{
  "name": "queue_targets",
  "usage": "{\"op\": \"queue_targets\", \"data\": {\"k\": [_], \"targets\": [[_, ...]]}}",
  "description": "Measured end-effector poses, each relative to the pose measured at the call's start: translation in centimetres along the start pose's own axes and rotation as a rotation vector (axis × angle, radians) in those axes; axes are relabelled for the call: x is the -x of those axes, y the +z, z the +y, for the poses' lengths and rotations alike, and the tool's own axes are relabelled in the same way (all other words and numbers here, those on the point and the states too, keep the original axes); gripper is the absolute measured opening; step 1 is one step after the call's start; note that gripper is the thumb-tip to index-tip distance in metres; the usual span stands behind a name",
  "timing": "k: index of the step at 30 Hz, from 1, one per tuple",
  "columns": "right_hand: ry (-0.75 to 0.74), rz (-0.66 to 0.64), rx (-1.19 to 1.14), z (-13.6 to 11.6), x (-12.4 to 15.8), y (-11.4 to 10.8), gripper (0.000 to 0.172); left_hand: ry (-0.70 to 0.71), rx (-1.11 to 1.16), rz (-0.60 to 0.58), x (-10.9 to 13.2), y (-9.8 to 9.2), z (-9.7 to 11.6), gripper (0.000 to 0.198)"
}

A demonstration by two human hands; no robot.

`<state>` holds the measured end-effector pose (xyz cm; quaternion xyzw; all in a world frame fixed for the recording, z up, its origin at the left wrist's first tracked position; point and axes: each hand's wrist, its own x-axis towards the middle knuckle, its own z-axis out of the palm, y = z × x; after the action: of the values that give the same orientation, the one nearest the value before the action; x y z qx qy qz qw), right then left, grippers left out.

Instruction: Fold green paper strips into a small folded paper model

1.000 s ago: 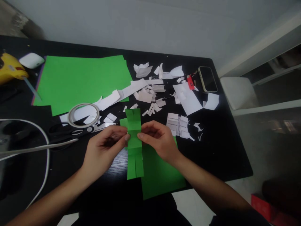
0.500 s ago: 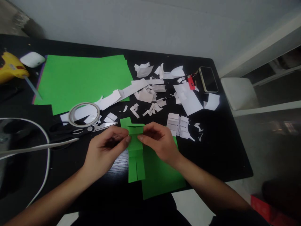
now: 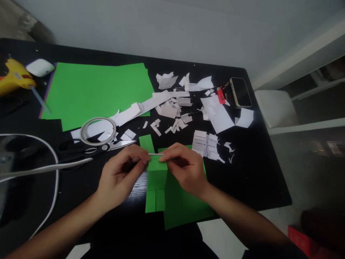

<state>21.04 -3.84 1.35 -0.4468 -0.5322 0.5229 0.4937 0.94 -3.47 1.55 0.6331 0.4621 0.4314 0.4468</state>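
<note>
A narrow strip of green paper [image 3: 156,180], creased across and slit at its near end, is held up between my hands. My left hand [image 3: 122,171] pinches its left edge near the top fold. On the opposite edge, the thumb and fingers of my right hand [image 3: 185,165] are closed at the same height. The strip's far end is folded over, so a thin pale edge shows between my fingertips. Below my right hand lies a larger green sheet [image 3: 185,208]. Just beyond my left hand is a small green paper piece [image 3: 146,142].
Scissors [image 3: 107,146] and a tape roll [image 3: 83,133] lie left of my hands. White paper scraps [image 3: 168,109] are scattered beyond them. A large green sheet [image 3: 102,90], a yellow glue gun [image 3: 17,77], a white cable [image 3: 55,180] and a phone [image 3: 240,92] are also on the black table.
The far end of the green strip has been bent over at a crease, and both hands now pinch along that fold. My right fingers have come down over the top edge.
</note>
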Motion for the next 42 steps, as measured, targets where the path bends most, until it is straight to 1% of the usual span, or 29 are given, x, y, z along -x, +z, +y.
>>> {"op": "queue_targets", "data": {"k": [3,5,7,9,11,13,16,19,22,24,26,29,32,36,42], "targets": [[-0.055,0.021,0.056,-0.1,0.1,0.0,0.022,-0.107,0.016,0.017,0.0,0.2,0.0,0.006],[-0.094,0.031,0.107,-0.1,0.1,0.0,0.024,-0.147,0.046,0.019,-0.2,0.3,0.2,0.006],[-0.148,0.038,0.180,-0.1,0.1,-0.1,0.025,-0.135,0.039,-0.012,-0.5,0.1,0.4,0.018],[-0.220,0.038,0.260,0.0,0.1,-0.1,0.026,-0.113,-0.001,-0.058,-0.7,-0.1,0.6,0.023],[-0.298,0.029,0.314,0.1,0.2,-0.1,0.027,-0.120,-0.015,-0.072,-0.8,-0.2,0.7,0.017],[-0.350,0.014,0.338,0.3,0.2,-0.1,0.027,-0.169,0.021,-0.068,-0.8,-0.4,0.6,0.010],[-0.365,0.015,0.361,0.4,0.2,0.0,0.027,-0.271,0.150,-0.075,-0.5,-0.4,0.1,0.009],[-0.355,0.023,0.365,0.5,0.3,0.0,0.026,-0.365,0.285,-0.059,-0.3,-0.2,-0.2,0.007],[-0.350,0.019,0.351,0.6,0.6,0.1,0.026,-0.395,0.297,-0.033,-0.4,0.0,0.2,0.009],[-0.310,0.032,0.331,0.6,0.8,0.2,0.025,-0.386,0.263,-0.026,-0.6,0.2,0.7,0.011],[-0.222,0.056,0.282,0.6,1.1,0.4,0.022,-0.363,0.237,-0.023,-0.7,0.3,1.1,0.012],[-0.063,0.086,0.141,0.4,1.2,0.6,0.018,-0.319,0.186,-0.004,-0.7,0.5,1.4,0.014],[0.035,0.087,0.034,0.2,1.0,0.8,0.017,-0.280,0.136,0.030,-0.3,0.7,1.3,0.017],[0.085,0.087,-0.001,0.0,0.8,0.8,0.016,-0.260,0.124,0.067,0.1,0.8,0.9,0.018],[0.088,0.094,-0.001,-0.1,0.8,0.8,0.015,-0.233,0.168,0.130,0.0,1.4,0.6,0.012]]}}
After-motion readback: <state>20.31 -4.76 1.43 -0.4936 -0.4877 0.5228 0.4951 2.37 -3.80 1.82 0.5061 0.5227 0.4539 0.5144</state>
